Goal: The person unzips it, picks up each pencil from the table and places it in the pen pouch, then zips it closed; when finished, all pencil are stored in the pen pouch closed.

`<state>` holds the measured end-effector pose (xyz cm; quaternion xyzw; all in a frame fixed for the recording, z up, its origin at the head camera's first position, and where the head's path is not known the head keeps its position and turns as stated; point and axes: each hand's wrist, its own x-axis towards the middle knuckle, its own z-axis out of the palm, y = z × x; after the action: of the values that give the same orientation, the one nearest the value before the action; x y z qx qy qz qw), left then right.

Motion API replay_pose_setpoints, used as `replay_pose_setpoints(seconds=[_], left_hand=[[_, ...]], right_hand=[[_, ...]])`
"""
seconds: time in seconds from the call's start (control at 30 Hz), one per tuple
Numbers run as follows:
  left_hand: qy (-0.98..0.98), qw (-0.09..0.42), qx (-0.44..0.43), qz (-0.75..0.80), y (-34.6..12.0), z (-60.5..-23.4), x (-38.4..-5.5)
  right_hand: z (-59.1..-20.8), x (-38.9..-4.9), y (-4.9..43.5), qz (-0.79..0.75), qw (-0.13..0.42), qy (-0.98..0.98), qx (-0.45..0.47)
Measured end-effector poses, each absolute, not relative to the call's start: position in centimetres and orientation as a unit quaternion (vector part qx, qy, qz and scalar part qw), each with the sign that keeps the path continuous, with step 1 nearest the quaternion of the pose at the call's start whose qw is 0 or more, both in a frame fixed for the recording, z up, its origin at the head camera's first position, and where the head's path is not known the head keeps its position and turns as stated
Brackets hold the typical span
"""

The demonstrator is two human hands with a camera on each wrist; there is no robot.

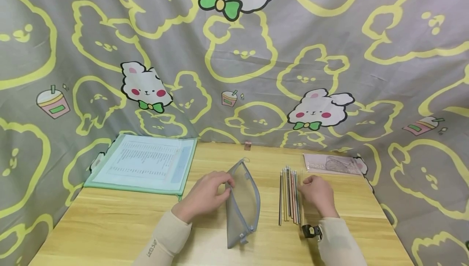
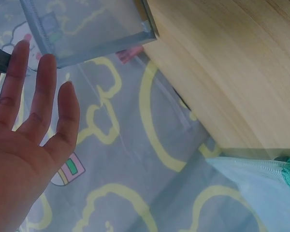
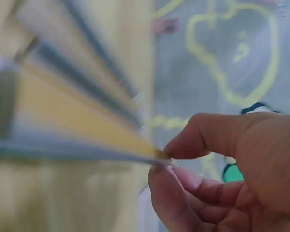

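Note:
In the head view my left hand point(image 1: 205, 192) holds the left edge of a grey translucent zip pouch point(image 1: 234, 217), whose long mouth gapes. Part of the pouch point(image 2: 96, 29) shows above the spread fingers in the left wrist view. Just right of the pouch lies a row of striped pencils point(image 1: 289, 196), side by side on the table. At their right end, my right hand point(image 1: 318, 192) pinches the far tip of one pencil point(image 3: 96, 125) between thumb and forefinger. That pencil is blurred in the right wrist view, with a yellow face and a grey-blue one.
A green-edged zip folder point(image 1: 146, 164) with a printed sheet lies at the back left of the wooden table point(image 1: 121, 225). A clear packet of set squares and rulers point(image 1: 331, 164) lies at the back right. A patterned grey curtain point(image 1: 242, 66) surrounds the table.

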<state>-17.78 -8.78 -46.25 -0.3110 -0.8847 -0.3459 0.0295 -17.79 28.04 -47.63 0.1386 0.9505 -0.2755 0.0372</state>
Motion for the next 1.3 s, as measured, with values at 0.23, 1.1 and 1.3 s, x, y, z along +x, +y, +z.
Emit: replay_pose_setpoints(seconds=[0.23, 1.1, 1.3], left_hand=[[-0.885, 0.027, -0.310, -0.346, -8.8, -46.2, -17.9], [-0.886, 0.033, -0.319, -0.335, -8.4, -46.4, -18.0], [-0.887, 0.038, -0.325, -0.327, -8.3, -46.5, -17.9]], right_hand=[[-43.8, -16.8, 23.9, -0.424, 0.054, 0.898, 0.107], [-43.3, -16.6, 14.5, -0.519, 0.110, 0.847, 0.029], [-43.4, -17.1, 14.2, -0.507, 0.112, 0.854, 0.028]])
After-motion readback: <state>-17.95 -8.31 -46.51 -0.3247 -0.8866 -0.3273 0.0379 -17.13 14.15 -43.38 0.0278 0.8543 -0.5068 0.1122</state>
